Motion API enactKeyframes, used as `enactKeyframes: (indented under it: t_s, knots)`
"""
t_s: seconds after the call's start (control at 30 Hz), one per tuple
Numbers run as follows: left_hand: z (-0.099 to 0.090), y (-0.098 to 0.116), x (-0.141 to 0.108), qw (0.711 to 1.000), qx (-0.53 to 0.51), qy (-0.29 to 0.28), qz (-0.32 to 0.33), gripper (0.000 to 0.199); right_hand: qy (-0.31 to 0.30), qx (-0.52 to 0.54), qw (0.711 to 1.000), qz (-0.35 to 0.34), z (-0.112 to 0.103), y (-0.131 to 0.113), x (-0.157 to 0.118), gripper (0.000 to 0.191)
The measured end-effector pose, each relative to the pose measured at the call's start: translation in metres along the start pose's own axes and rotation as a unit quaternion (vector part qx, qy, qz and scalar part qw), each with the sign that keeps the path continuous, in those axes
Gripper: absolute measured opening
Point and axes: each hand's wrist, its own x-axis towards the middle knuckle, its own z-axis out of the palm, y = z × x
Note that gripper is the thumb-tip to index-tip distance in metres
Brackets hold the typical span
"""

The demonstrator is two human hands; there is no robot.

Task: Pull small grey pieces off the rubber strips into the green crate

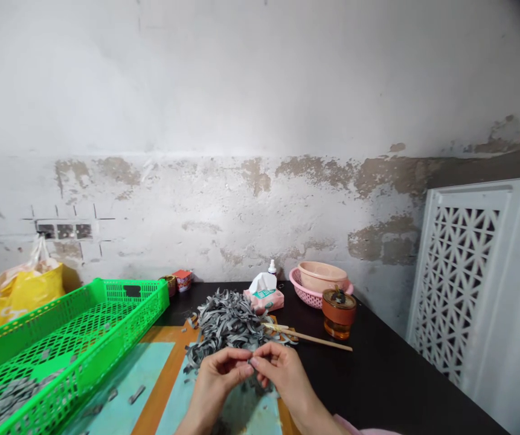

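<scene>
My left hand (224, 373) and my right hand (274, 367) meet at the fingertips over the front of a pile of grey strips (230, 320). Both are pinched together around a small dark grey piece (251, 362), mostly hidden between the fingers; it looks like one of the strips. Under the hands lies a light blue mat (173, 396) with orange-brown tape bands. A few short grey pieces (137, 394) rest on the mat to the left of my left hand.
A green mesh crate (128, 344) holding grey pieces stands left. Behind the pile are a tissue pack (266, 299) and dropper bottle. A wooden stick (323, 341), amber jar (339, 314) and pink baskets (320, 275) are at right. A yellow bag (28, 296) hangs far left.
</scene>
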Motion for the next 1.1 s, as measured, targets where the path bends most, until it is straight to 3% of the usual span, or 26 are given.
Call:
enactKeyframes:
  t_s: [0.47,0.7,1.1]
  knots:
    - [0.001,0.001,-0.001,0.998,-0.028,-0.037,0.034,0.023,-0.025,0.076,0.996,0.047,-0.004,0.002,-0.002,0.034]
    - [0.003,0.006,-0.003,0.999,-0.029,-0.035,0.021,0.025,-0.055,0.131,0.987,0.079,-0.004,-0.007,-0.007,0.029]
    - [0.001,0.003,0.0,0.998,-0.008,-0.038,0.039,0.025,-0.099,0.192,0.97,0.11,-0.011,0.004,-0.005,0.024]
